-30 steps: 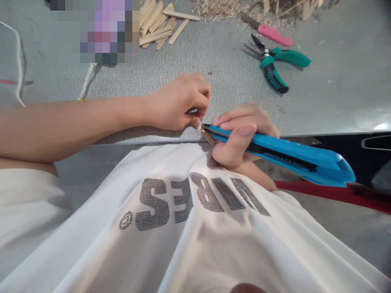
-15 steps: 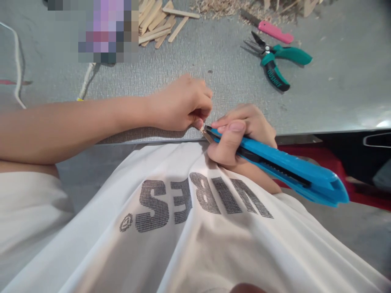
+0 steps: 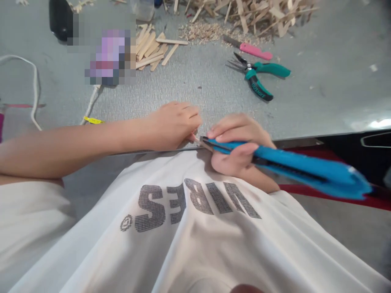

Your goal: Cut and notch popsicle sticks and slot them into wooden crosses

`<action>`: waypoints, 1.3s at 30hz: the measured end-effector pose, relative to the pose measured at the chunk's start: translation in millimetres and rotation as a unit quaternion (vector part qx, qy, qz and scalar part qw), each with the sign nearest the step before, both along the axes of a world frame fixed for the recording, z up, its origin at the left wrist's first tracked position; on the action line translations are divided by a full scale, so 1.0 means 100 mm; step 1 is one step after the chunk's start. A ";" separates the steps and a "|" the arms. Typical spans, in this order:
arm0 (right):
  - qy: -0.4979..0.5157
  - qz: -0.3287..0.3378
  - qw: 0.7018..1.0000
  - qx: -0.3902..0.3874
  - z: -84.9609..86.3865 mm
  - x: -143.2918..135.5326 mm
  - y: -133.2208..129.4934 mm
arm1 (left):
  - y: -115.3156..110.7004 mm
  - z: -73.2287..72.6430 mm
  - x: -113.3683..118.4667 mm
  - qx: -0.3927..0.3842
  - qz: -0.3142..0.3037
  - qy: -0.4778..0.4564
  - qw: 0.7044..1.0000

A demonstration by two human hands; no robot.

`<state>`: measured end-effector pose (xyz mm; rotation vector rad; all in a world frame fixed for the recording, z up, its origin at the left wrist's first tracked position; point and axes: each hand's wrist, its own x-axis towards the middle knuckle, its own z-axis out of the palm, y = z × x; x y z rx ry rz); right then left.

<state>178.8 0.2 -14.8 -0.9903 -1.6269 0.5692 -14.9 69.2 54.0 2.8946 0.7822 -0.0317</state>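
Note:
My left hand [image 3: 179,124] is closed at the table's front edge, pinching the end of a thin wooden stick [image 3: 207,145]. Most of that stick is hidden by my fingers. My right hand [image 3: 241,138] is wrapped round a blue utility knife [image 3: 305,166], its body slanting down to the right. The knife's dark tip meets the stick between my two hands, just in front of my white shirt. Motion blurs the rear end of the knife.
On the table [image 3: 171,87] lie green pliers [image 3: 259,77], a pink-handled folding tool [image 3: 253,50], wooden sticks [image 3: 149,47], shavings [image 3: 210,32] and a heap of wood scraps [image 3: 259,14]. A blurred-out purple object [image 3: 108,53] with a white cable [image 3: 91,101] and a black object [image 3: 61,20] are at left.
The view has tilted up, so more of the table's far side shows. My right hand has swung the knife's rear end outward to the right, and its thumb has shifted back along the body.

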 end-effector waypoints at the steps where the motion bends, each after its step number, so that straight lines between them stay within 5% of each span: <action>1: -0.006 0.010 1.000 0.000 0.08 0.01 0.06 | 0.00 0.04 0.00 -0.020 0.034 0.012 0.999; 6: -0.035 0.033 0.998 0.030 0.46 0.16 0.58 | 0.09 0.23 -0.09 -0.106 0.233 0.000 0.967; 9: -0.003 0.026 0.991 0.129 0.66 0.31 0.92 | 0.21 0.28 -0.17 -0.113 0.252 -0.010 0.961; 12: -0.133 0.136 0.977 0.101 0.76 0.41 1.17 | 0.32 0.32 -0.24 -0.116 0.232 0.017 0.965; 17: -0.138 0.199 0.954 0.175 0.51 0.42 1.27 | 0.37 0.39 -0.28 -0.115 0.204 0.057 0.971; 22: -0.129 0.252 0.948 0.147 0.26 0.43 1.21 | 0.39 0.45 -0.29 -0.133 0.174 0.081 0.972; 29: -0.112 0.263 0.939 0.193 0.30 0.43 1.26 | 0.47 0.40 -0.33 -0.122 0.168 0.087 0.974; 39: -0.085 0.275 0.948 0.137 0.32 0.41 1.16 | 0.47 0.35 -0.32 -0.102 0.161 0.084 0.978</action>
